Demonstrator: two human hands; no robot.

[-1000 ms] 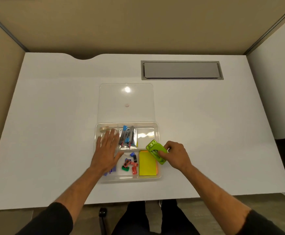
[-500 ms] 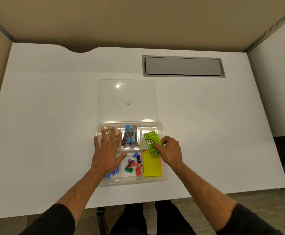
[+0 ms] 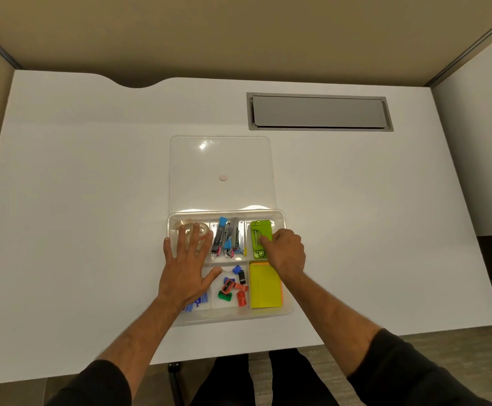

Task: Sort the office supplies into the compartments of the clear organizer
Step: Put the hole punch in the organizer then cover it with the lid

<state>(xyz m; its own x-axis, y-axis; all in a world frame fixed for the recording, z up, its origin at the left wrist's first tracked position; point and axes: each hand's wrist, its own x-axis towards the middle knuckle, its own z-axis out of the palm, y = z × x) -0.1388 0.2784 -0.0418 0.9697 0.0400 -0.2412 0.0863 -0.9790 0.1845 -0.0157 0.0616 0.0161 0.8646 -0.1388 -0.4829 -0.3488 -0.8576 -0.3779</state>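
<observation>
The clear organizer [image 3: 286, 259] sits near the desk's front edge. My left hand [image 3: 184, 272] lies flat, fingers spread, over its left compartments, above clear tape rolls [image 3: 189, 225] and blue packets [image 3: 198, 303]. My right hand [image 3: 286, 253] grips the green hole punch [image 3: 260, 234], which lies in the back right compartment. Staplers [image 3: 228, 235] fill the back middle compartment. Small coloured sharpeners [image 3: 233, 287] lie in the front middle one. A yellow sticky-note pad [image 3: 264, 285] fills the front right one.
The organizer's clear lid [image 3: 222, 174] lies flat on the white desk [image 3: 77, 186] just behind the organizer. A grey cable hatch [image 3: 319, 112] is set into the desk at the back right. Partition walls close the back and sides.
My right hand carried the green hole punch from above the sticky-note pad back into the back right compartment and laid it flat. My left hand stayed on the organizer.
</observation>
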